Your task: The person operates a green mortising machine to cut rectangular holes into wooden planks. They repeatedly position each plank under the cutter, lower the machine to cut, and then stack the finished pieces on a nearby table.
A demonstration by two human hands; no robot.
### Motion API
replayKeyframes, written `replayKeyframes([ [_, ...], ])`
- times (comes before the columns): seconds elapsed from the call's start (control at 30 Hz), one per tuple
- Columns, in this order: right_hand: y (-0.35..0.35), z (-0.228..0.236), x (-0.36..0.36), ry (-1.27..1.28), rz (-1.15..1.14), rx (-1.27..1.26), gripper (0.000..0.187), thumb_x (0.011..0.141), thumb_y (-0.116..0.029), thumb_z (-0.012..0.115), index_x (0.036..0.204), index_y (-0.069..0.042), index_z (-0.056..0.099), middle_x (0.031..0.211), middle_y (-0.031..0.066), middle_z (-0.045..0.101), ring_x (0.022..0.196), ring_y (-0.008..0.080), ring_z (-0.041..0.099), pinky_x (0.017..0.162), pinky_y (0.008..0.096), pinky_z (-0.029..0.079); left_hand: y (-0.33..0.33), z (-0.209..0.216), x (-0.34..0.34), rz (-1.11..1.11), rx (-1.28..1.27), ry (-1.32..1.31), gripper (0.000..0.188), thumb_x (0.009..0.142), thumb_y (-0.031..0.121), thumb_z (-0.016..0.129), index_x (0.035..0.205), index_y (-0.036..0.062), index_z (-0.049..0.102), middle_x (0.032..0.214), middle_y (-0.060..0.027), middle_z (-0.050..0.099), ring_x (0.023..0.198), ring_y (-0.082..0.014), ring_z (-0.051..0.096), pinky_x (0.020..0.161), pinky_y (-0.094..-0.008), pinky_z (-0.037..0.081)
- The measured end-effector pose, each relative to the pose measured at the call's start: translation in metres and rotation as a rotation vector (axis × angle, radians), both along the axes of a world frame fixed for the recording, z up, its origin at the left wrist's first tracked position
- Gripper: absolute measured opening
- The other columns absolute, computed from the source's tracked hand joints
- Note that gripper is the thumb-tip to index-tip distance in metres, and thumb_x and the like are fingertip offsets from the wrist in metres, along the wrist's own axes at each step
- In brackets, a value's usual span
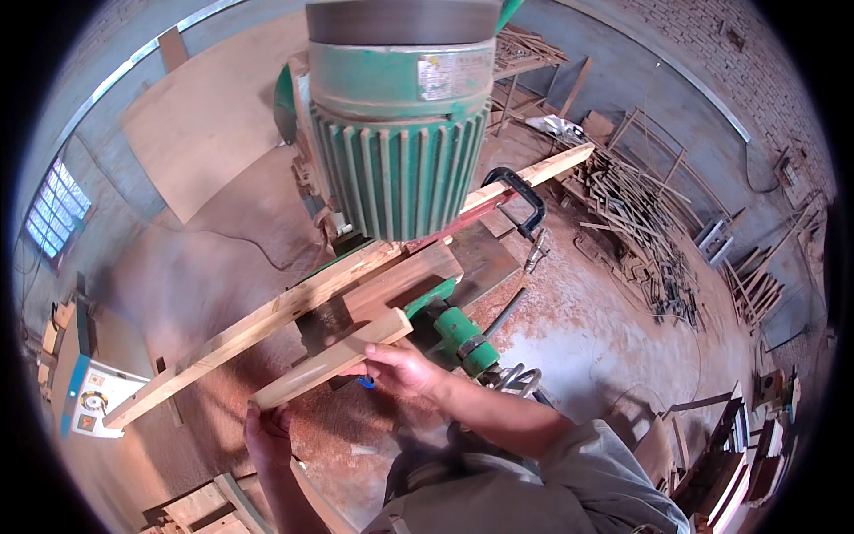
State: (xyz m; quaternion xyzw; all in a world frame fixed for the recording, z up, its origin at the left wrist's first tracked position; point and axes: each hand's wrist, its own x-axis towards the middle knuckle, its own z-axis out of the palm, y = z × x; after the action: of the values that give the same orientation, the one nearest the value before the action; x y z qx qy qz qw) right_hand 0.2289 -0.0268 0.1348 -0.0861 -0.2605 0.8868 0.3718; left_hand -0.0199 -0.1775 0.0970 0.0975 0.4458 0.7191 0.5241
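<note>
A short, pale wooden block (331, 363) is held at a slant in front of me. My left hand (269, 432) pinches its lower left end, while my right hand (402, 368) grips it near the upper right end, thumb on its near side. Just beyond lies a flat reddish-brown board (405, 283) on the machine's table. Past that runs a long wooden beam (267, 313), crossing the table diagonally. A black C-clamp (525, 200) sits on the beam's far right part. Above the table hangs a green ribbed motor (396, 169).
A green cylindrical machine part with a lever (467, 340) stands right of the block. Sawdust covers much of the floor (569, 329). Piled wood strips (632, 227) lie at the right. A large sheet panel (209, 116) leans at the back left; a white-and-blue cabinet (93, 396) stands left.
</note>
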Motion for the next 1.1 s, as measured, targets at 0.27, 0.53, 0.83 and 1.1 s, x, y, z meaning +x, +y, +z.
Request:
replayKeyframes([
  [0.27,-0.001,0.023,0.027,-0.574,0.007,-0.077,0.051,0.091,-0.027,0.052,0.129,0.003,0.034,0.108,0.0161,0.056,0.091,0.0207,0.061,0.073,0.0303,0.053,0.059,-0.016,-0.010,0.225,0.092,0.008,0.035,0.091,0.023,0.050,0.115,-0.0022,0.048,0.111,-0.0127,0.058,0.104,-0.0203,0.055,0.097,-0.0347,0.041],
  [0.53,-0.031,0.031,0.122,-0.582,-0.061,0.042,0.038,0.094,-0.023,0.048,0.120,0.003,0.043,0.100,0.0149,0.060,0.084,0.0215,0.062,0.074,0.0319,0.052,0.128,-0.051,-0.031,0.183,0.069,0.047,0.033,0.089,0.019,0.054,0.115,-0.0001,0.049,0.109,-0.0107,0.059,0.101,-0.0188,0.056,0.093,-0.0351,0.043],
  [0.83,-0.032,0.037,0.207,-0.492,-0.437,-0.112,0.023,0.091,-0.019,0.052,0.105,-0.001,0.052,0.087,0.0154,0.062,0.076,0.0239,0.062,0.067,0.0339,0.052,0.150,-0.081,-0.022,0.163,-0.026,0.046,0.033,0.090,0.022,0.053,0.116,0.0002,0.049,0.108,-0.0093,0.059,0.099,-0.0186,0.057,0.090,-0.0327,0.045],
  [1.1,-0.009,0.013,0.236,-0.627,-0.575,-0.150,0.023,0.090,-0.021,0.053,0.101,0.000,0.053,0.082,0.0136,0.062,0.070,0.0226,0.061,0.063,0.0340,0.052,0.168,-0.077,0.013,0.131,-0.006,0.005,0.034,0.090,0.021,0.054,0.116,-0.0003,0.049,0.109,-0.0090,0.058,0.102,-0.0181,0.055,0.089,-0.0318,0.046],
])
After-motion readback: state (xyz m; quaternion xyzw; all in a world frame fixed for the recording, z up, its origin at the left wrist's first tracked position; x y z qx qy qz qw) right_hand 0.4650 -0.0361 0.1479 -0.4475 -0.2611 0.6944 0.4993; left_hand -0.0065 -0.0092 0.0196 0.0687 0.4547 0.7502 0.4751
